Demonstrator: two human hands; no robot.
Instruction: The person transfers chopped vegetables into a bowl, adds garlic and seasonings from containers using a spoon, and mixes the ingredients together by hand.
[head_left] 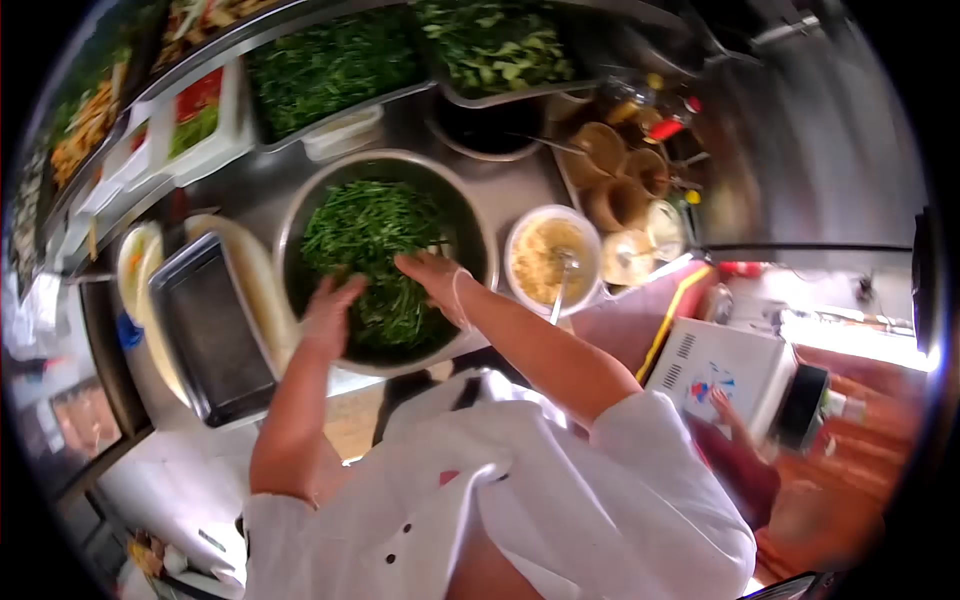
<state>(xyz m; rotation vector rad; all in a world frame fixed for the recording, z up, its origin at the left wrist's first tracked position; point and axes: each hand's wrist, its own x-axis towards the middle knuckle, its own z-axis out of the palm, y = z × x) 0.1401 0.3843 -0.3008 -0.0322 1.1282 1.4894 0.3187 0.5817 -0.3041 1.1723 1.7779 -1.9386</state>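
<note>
A large round metal bowl (pixel 470 215) stands on the steel counter, filled with chopped green leaves (pixel 370 240). Both my hands are inside it, in thin clear gloves. My left hand (pixel 330 315) lies palm down on the greens near the bowl's near-left rim, fingers apart. Further in, my right hand (pixel 435 280) rests on the middle of the greens with its fingers spread. Neither hand visibly closes around a bunch. My white jacket sleeves fill the lower part of the view.
A white bowl of yellowish mince with a spoon (pixel 545 262) stands right of the big bowl, with several small condiment cups (pixel 625 200) behind it. Trays of greens (pixel 335 65) line the back. A dark baking tray (pixel 210 325) lies at left. Another person's hand (pixel 722 405) touches a white box (pixel 700 355).
</note>
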